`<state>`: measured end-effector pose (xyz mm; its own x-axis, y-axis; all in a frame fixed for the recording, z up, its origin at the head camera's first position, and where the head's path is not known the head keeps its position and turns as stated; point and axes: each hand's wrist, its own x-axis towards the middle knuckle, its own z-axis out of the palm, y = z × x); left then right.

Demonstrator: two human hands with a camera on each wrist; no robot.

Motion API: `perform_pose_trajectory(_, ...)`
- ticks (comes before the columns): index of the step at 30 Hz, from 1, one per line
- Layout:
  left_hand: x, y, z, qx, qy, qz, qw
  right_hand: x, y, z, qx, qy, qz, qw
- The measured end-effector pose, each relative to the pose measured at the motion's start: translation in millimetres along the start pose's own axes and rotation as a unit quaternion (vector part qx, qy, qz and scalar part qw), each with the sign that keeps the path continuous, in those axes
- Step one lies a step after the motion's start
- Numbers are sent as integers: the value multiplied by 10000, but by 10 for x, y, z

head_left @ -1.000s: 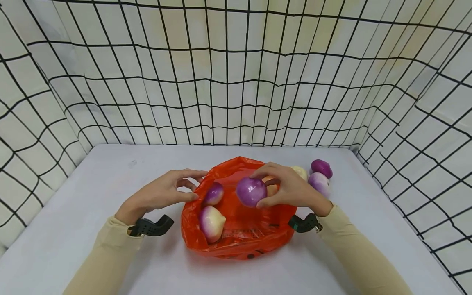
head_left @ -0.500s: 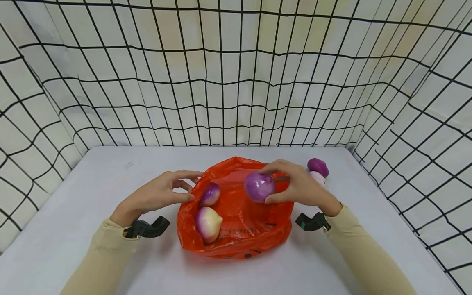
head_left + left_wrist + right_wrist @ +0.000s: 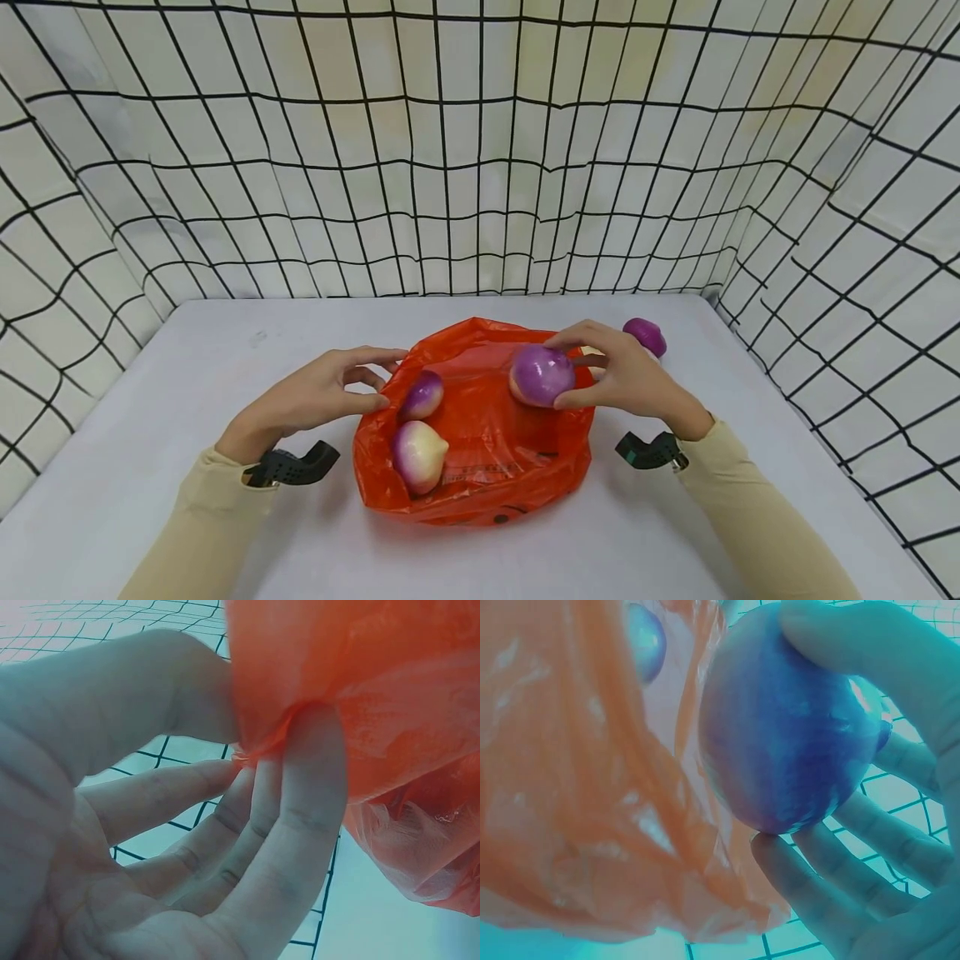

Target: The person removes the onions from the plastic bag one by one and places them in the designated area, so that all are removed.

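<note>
Fingers of your right hand (image 3: pixel 630 377): curled round a purple onion (image 3: pixel 542 375), by the right rim of the red bag (image 3: pixel 450 510).
Fingers of your left hand (image 3: pixel 315 392): pinching the bag's left edge.
Inside, at your left: two purple-and-white onions (image 3: pixel 416 458).
Beyond your right hand: a darker onion (image 3: pixel 645 335).

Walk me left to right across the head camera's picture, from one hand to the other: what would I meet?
Left hand at the rim of the red bag → two onions inside it, one beyond the other → purple onion, held → right hand.
</note>
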<state>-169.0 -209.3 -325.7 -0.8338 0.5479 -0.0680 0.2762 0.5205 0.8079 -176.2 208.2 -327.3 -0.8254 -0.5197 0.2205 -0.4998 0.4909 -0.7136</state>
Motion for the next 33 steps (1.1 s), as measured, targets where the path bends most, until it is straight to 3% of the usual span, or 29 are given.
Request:
perform_pose_trajectory(10, 3, 6, 7, 51, -6, -65, 10000, -105, 101, -91, 275, 151, 34, 9995)
perform_pose_trajectory(25, -2, -21, 5, 13, 32, -358, 9994, -230, 210, -245, -226, 555, -69, 9982)
perform_pose_trajectory(33, 6, -6, 5, 61, 41, -333, 9994, -293, 301, -328, -295, 816, -327, 9957)
